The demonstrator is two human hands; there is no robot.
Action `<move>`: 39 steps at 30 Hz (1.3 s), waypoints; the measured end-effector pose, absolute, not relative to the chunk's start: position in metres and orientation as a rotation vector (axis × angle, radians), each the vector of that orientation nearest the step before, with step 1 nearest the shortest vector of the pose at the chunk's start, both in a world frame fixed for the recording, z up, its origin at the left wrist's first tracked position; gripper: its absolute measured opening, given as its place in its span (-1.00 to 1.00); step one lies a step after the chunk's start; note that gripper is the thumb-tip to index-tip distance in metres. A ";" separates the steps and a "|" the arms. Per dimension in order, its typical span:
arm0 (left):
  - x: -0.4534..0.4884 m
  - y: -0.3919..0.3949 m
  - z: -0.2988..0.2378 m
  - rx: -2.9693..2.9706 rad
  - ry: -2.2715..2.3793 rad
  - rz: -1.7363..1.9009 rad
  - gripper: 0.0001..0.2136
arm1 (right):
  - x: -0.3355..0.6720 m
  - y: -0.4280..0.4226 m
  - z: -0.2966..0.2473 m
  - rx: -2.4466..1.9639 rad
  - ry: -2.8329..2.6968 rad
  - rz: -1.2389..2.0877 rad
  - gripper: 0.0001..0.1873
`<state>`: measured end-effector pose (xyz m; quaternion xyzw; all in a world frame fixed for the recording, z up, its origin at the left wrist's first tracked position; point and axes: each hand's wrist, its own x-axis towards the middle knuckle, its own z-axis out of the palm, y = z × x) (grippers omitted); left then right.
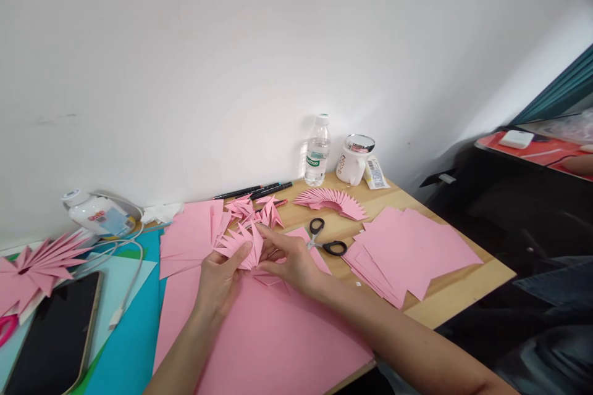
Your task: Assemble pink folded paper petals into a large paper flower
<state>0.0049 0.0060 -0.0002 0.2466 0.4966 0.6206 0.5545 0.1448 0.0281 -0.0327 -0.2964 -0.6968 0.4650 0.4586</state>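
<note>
Between my two hands is a fan of folded pink paper pieces, its points facing up and left. My left hand grips the fan from the left, thumb across its front. On the other side, my right hand pinches its right edge with thumb and fingers. Below them lies a large pink paper sheet. Just behind the fan sit several loose folded pink pieces. Black-handled scissors rest open to the right of my right hand.
A pleated pink arc, a water bottle, a white mug and black pens stand or lie near the wall. Stacked pink sheets are at right. Left are a phone, a tipped white bottle and a cable.
</note>
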 end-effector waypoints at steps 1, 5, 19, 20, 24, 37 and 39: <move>0.005 0.006 0.000 0.584 1.178 1.466 -0.75 | 0.144 0.028 -0.033 -0.725 -1.709 1.140 -0.29; 0.005 0.006 0.000 0.577 1.157 1.459 -0.75 | 0.144 0.029 -0.036 -0.703 -1.721 1.035 -0.33; 0.004 0.005 -0.001 0.639 1.148 1.423 -0.69 | 0.149 0.035 -0.045 -0.655 -1.803 0.710 -0.35; 0.004 0.005 -0.001 0.652 1.154 1.426 -0.69 | 0.149 0.036 -0.045 -0.651 -1.798 0.710 -0.36; 0.004 0.006 -0.002 0.668 1.161 1.444 -0.69 | 0.148 0.036 -0.042 -0.633 -1.781 0.787 -0.33; 0.000 0.007 -0.003 0.659 1.175 1.445 -0.72 | 0.155 0.032 -0.020 -0.611 -1.871 0.797 -0.54; 0.001 0.006 -0.001 0.668 1.152 1.431 -0.73 | 0.155 0.033 -0.020 -0.609 -1.906 0.704 -0.59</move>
